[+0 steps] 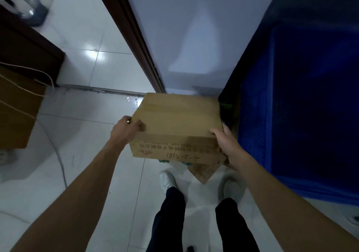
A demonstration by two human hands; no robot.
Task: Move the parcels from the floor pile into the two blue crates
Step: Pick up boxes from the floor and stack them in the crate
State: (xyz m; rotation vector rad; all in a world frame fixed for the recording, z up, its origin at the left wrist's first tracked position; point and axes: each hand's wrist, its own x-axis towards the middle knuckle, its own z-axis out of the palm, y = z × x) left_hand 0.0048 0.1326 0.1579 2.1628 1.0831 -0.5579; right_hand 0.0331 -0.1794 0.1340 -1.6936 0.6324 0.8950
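At the far left a brown carton [17, 112] sits on the white tiled floor [87, 135], with a pale cable [25, 90] trailing across its top. Next comes the left hand [126, 129], whose grip clasps the left edge of the cardboard parcel [178, 117]: the fingers curl over onto the top face, with the palm against the side. The parcel sits in the middle of the view, in front of the person's white shoes [167, 180], with red print and handwriting on its near side. Beneath its near right corner lies a flatter piece of cardboard [204, 171]; whether the parcel rests on it or hangs clear cannot be told. The right hand [223, 141] grips the parcel's near right corner, with the thumb on top and the fingers wrapped down the side. Just to the right stands a blue crate [310, 115], its wall close beside the parcel.
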